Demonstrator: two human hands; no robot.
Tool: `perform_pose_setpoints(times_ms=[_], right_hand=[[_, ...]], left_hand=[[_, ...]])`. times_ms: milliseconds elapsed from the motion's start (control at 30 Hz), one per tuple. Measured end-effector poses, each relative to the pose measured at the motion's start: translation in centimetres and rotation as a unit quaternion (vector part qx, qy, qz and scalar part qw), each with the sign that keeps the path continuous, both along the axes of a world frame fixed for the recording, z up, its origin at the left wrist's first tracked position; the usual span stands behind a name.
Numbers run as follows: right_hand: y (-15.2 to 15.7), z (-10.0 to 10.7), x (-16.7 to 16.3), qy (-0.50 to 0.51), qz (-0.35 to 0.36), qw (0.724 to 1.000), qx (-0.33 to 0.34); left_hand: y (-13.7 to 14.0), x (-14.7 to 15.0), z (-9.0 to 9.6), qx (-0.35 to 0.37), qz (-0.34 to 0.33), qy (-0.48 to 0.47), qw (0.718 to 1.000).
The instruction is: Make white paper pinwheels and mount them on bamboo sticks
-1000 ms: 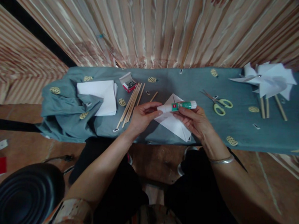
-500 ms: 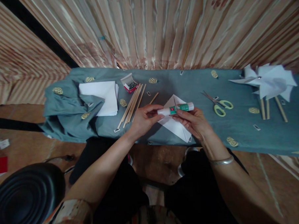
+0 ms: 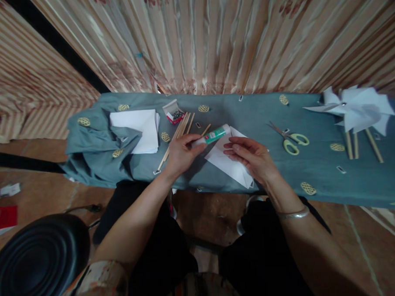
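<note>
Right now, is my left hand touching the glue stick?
Touching. The head view shows the left hand closed around one end of the glue stick, its thumb and fingers pinching the white part.

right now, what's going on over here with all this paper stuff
The person's left hand holds a glue stick above a folded white paper on a cloth-covered table. The right hand is by the paper's right side, loosely curled, with nothing seen in it. Scissors and paper pinwheels lie off to the right; wooden sticks, a small open box and a paper stack lie to the left.
</note>
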State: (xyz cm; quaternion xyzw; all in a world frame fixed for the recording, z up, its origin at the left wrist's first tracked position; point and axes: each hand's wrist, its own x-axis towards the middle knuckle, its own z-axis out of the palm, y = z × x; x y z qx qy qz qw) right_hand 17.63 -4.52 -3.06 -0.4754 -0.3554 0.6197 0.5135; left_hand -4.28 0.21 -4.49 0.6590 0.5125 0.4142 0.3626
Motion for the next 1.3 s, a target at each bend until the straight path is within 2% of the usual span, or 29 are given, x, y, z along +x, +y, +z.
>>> perform_pose_setpoints(times_ms=[67, 133, 300, 467, 567, 767, 1300], right_hand=[[-0.1, 0.3, 0.5, -0.011, -0.011, 1.0, -0.001], [-0.3, 0.6, 0.9, -0.017, -0.016, 1.0, 0.0], [-0.5, 0.8, 1.6, -0.037, -0.019, 0.999, 0.005], [-0.7, 0.8, 2.3, -0.043, -0.028, 0.999, 0.01], [-1.0, 0.8, 2.7, -0.055, -0.035, 0.998, 0.017], [-1.4, 0.9, 3.3, -0.065, -0.045, 0.997, 0.022], [-1.9, 0.7, 5.3, -0.117, -0.075, 0.99, 0.027]], left_hand=[[1.1, -1.1, -0.3, 0.015, 0.059, 0.036, 0.997], [1.8, -2.1, -0.4, 0.027, 0.082, 0.108, 0.99], [2.0, -2.5, 0.6, 0.064, 0.067, 0.321, 0.943], [1.3, -1.8, 1.4, 0.052, 0.067, 0.407, 0.91], [1.2, -1.5, 1.5, 0.04, 0.061, 0.421, 0.904], [1.2, -1.4, 1.5, 0.04, 0.042, 0.411, 0.91], [1.5, -1.6, 0.0, 0.102, 0.001, 0.349, 0.931]])
